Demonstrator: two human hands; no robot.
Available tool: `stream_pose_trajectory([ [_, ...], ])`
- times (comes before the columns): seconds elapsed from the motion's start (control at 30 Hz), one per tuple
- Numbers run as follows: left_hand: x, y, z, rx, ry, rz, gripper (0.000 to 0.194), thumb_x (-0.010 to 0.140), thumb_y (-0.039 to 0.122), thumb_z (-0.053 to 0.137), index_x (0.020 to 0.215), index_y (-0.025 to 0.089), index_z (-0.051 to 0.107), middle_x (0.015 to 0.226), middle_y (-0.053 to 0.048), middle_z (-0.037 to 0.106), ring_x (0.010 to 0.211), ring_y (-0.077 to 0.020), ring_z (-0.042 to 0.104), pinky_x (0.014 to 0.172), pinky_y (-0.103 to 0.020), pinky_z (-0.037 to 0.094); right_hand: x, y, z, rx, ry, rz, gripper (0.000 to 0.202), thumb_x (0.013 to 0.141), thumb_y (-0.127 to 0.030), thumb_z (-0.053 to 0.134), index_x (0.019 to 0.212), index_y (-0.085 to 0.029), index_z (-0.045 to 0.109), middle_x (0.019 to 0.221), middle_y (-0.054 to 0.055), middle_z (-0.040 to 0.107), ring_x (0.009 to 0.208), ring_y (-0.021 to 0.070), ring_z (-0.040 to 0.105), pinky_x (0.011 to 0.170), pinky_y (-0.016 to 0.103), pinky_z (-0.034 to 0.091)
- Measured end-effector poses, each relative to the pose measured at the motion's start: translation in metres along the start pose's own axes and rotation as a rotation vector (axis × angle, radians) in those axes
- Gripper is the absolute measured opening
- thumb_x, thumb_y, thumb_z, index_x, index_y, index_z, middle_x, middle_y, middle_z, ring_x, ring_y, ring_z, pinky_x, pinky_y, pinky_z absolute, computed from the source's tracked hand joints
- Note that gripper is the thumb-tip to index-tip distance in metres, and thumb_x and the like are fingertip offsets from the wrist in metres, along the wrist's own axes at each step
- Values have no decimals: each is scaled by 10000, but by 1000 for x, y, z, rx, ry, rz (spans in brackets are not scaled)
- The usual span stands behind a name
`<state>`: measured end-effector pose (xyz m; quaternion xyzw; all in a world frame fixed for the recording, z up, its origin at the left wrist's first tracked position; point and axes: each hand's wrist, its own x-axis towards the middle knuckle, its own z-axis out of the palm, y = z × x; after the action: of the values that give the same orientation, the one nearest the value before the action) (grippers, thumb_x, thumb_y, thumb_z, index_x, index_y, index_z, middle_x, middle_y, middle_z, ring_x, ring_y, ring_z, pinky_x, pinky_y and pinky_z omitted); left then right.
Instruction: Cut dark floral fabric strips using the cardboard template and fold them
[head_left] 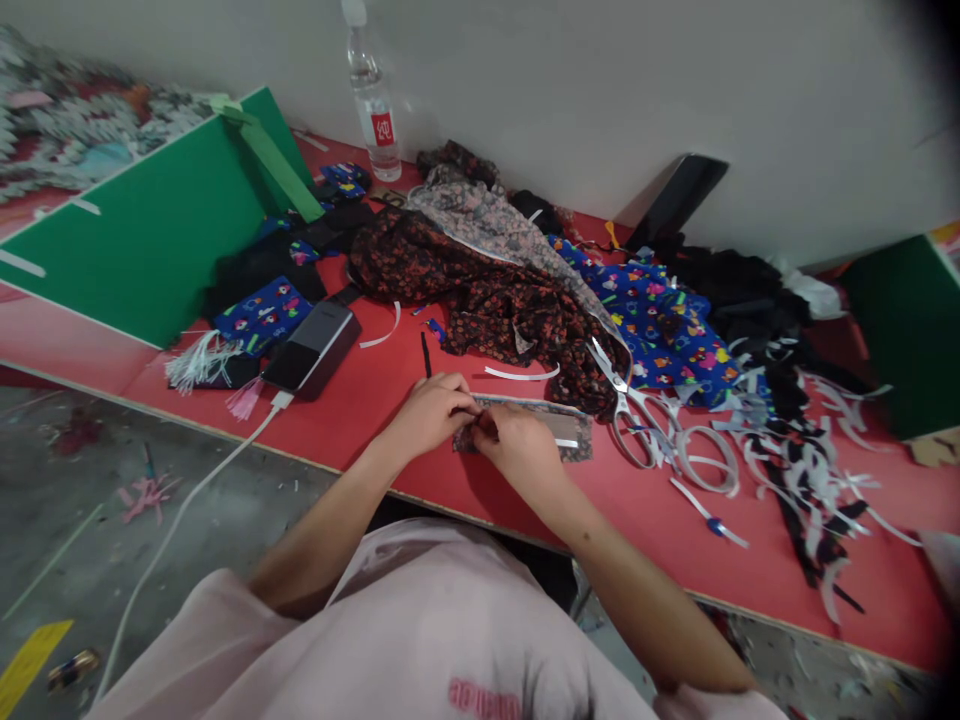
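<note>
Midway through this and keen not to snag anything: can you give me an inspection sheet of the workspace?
Surface: red tabletop, strewn with offcuts.
Job's things: patterned cloth strip near the front edge.
Clutter: scissors beside floral cloth; blue printed cloth; white scraps at right; water bottle at the back.
Hands: left hand and right hand pinch the strip's left part; fingertips partly hidden.
Cables: white cable leaves the dark device over the near edge.
Surroundings: pale wall behind, green panels at both sides, debris on the floor; other people: nothing seen.
</note>
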<state>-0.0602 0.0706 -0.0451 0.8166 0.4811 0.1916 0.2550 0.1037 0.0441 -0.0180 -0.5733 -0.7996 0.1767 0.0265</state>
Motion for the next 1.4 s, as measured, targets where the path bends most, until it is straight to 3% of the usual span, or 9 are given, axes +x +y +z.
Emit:
stream_pose_trajectory([
  [0.77,0,1,-1,2,-9,-2,93,781,215,609,818,237,692,881,-5,599,893,-173,520,791,-311,365,1,3,2,21,7,7,148,829,-300,539,864,-183,624,880,53,667,793,180,596,635,253,342],
  [1.4,0,0,0,1,6,8,111,789,222,605,848,238,698,874,-7,610,878,-170,527,771,-304,372,-6,-6,3,-97,52,5,171,859,-262,509,908,-148,626,911,88,652,810,213,595,684,288,406],
])
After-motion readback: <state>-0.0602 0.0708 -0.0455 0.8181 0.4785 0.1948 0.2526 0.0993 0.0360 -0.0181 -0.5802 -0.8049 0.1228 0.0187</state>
